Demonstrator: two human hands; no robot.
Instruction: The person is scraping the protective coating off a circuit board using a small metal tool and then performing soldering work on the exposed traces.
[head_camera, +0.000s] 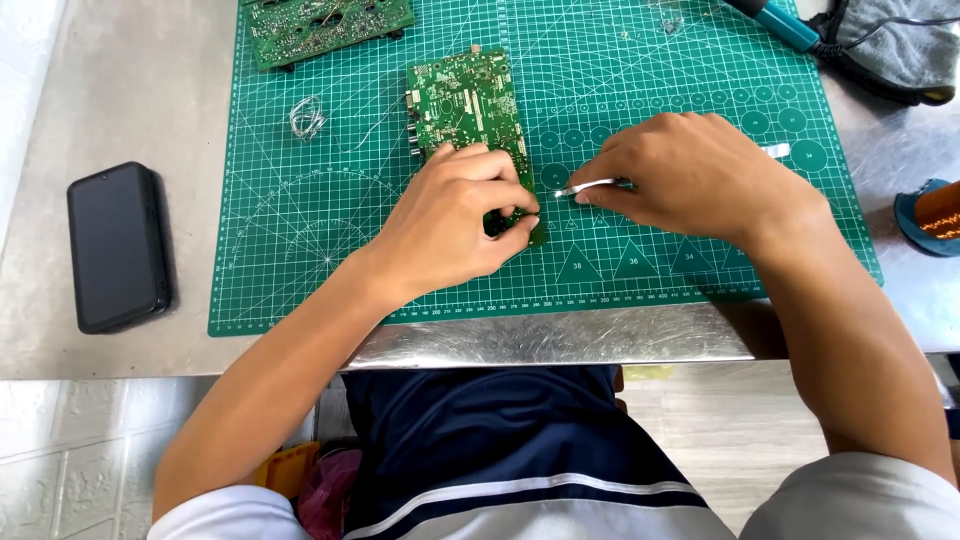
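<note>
- Left hand: fingers curled, pressing down on the near end of a green circuit board lying flat on the green cutting mat.
- Right hand: pinching metal tweezers, tips pointing at the board's near right edge, just beside the left fingers.
- Second circuit board: at the mat's far left corner.
- Black phone: on the bench, left of the mat.
- Solder wire tangle: on the mat, left of the board.

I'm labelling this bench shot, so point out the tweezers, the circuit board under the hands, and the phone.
tweezers (585, 187), head view, on the bare metal shaft.
circuit board (465, 100), head view, on its uncovered upper half.
phone (115, 245), head view, on the middle of its dark screen.
</note>
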